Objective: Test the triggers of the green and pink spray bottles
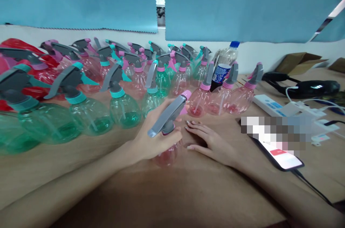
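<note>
My left hand (pixel 159 134) is wrapped round the neck of a pink spray bottle (pixel 168 156) with a grey and pink trigger head. The bottle stands near the middle of the wooden table (pixel 129 199), its nozzle pointing away to the right. My right hand (pixel 208 140) lies palm down on the table just right of that bottle, fingers stretched out and holding nothing. Behind my hands stand several green spray bottles (pixel 125 111) at the left and several pink spray bottles (pixel 199 104) at the right.
More spray bottles crowd the back near the wall, beside a red plastic bag (pixel 24 46). A dark drink bottle (pixel 223 68) with a blue cap stands behind the pink ones. At right lie a phone (pixel 291 161) on a cable, a power strip (pixel 269 104) and a cardboard box (pixel 299 63).
</note>
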A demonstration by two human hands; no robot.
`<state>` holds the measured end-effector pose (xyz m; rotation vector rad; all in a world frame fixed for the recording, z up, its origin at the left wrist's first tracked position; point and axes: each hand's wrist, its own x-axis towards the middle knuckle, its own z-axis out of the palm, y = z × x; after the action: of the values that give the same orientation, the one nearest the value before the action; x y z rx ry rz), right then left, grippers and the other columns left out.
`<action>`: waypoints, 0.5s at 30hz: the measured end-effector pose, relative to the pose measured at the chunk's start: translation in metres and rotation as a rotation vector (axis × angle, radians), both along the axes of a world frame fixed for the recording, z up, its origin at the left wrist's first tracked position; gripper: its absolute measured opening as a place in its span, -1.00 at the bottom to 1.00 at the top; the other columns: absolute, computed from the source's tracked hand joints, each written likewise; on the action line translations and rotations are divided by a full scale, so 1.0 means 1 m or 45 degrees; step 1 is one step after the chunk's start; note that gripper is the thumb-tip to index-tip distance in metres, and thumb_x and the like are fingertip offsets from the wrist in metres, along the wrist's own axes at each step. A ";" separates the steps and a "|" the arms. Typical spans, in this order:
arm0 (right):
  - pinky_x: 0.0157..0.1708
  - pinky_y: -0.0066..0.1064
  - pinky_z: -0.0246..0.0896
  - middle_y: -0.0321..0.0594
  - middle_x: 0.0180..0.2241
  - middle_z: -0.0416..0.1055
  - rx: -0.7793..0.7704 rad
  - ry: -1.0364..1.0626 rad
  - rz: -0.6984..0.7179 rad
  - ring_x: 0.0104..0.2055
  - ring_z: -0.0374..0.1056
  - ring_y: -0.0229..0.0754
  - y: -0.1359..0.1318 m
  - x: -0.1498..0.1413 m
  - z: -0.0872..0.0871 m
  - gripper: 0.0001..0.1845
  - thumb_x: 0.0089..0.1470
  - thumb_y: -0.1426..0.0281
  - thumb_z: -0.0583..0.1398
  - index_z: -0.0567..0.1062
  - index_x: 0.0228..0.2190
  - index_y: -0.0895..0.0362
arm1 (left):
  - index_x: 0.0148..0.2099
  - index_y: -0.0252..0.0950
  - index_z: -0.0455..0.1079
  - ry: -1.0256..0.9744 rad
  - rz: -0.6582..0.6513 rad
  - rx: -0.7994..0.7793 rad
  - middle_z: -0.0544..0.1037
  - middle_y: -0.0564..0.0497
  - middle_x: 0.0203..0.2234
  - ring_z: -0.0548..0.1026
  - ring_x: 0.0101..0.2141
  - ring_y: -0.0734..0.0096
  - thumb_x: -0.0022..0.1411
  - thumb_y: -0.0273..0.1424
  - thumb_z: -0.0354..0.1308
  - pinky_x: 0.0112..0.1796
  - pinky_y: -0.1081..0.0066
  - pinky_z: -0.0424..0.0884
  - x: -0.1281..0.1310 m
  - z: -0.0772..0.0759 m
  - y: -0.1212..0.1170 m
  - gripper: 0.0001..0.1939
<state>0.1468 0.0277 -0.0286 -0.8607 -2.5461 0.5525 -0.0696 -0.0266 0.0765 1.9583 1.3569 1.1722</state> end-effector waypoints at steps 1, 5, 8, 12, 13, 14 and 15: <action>0.25 0.06 -0.05 -0.09 0.26 0.15 0.000 -0.005 0.001 0.30 0.03 -0.02 0.000 0.000 0.000 -0.31 0.14 0.04 0.14 0.21 0.21 0.06 | -0.01 -0.11 0.31 -0.012 -0.048 -0.014 0.48 0.11 -0.44 0.39 -0.59 0.40 -0.05 -0.46 0.09 -0.46 0.37 0.41 0.000 0.000 0.001 -0.52; 0.26 0.05 -0.06 -0.10 0.26 0.15 0.002 -0.006 0.004 0.31 0.01 -0.02 0.001 0.001 -0.001 -0.31 0.14 0.05 0.14 0.20 0.22 0.06 | -0.02 -0.13 0.26 -0.052 -0.119 -0.046 0.43 0.13 -0.49 0.36 -0.60 0.40 -0.04 -0.47 0.08 -0.41 0.33 0.45 -0.001 0.001 0.002 -0.54; 0.24 0.07 -0.04 -0.11 0.25 0.17 -0.007 0.012 -0.001 0.30 0.02 0.00 0.000 0.001 -0.001 -0.32 0.14 0.07 0.15 0.20 0.22 0.02 | -0.02 -0.10 0.25 -0.072 -0.124 -0.080 0.42 0.14 -0.50 0.39 -0.59 0.39 -0.04 -0.46 0.08 -0.33 0.31 0.49 -0.001 0.001 0.002 -0.53; 0.24 0.08 -0.02 -0.13 0.25 0.17 -0.022 0.013 -0.002 0.30 0.03 0.01 0.000 0.001 0.000 -0.33 0.13 0.07 0.16 0.20 0.21 -0.01 | 0.01 -0.07 0.24 -0.093 -0.125 -0.126 0.46 0.14 -0.49 0.44 -0.56 0.36 -0.04 -0.44 0.09 -0.30 0.30 0.51 -0.001 0.002 0.002 -0.50; 0.24 0.08 -0.02 -0.13 0.25 0.17 -0.023 0.009 -0.003 0.30 0.02 0.00 -0.001 0.001 0.001 -0.33 0.13 0.07 0.16 0.20 0.22 -0.01 | 0.02 -0.07 0.25 -0.093 -0.125 -0.131 0.47 0.14 -0.50 0.45 -0.56 0.34 -0.04 -0.43 0.10 -0.31 0.30 0.52 -0.001 0.002 0.002 -0.50; 0.24 0.08 -0.03 -0.13 0.25 0.16 -0.026 0.003 -0.007 0.30 0.02 0.00 -0.001 0.001 0.002 -0.33 0.14 0.07 0.15 0.20 0.22 -0.01 | 0.02 -0.07 0.26 -0.092 -0.125 -0.129 0.48 0.14 -0.49 0.46 -0.54 0.33 -0.05 -0.43 0.10 -0.31 0.30 0.52 -0.001 0.002 0.002 -0.49; 0.24 0.08 -0.04 -0.13 0.25 0.16 -0.028 -0.005 -0.011 0.31 0.02 0.00 -0.001 0.001 0.002 -0.33 0.14 0.07 0.15 0.20 0.22 0.01 | 0.02 -0.06 0.27 -0.092 -0.126 -0.120 0.48 0.14 -0.49 0.47 -0.53 0.33 -0.05 -0.44 0.09 -0.31 0.30 0.51 -0.001 0.002 0.002 -0.49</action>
<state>0.1478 0.0267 -0.0262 -0.8812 -2.5429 0.5779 -0.0708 -0.0243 0.0790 1.8766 1.2416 1.1020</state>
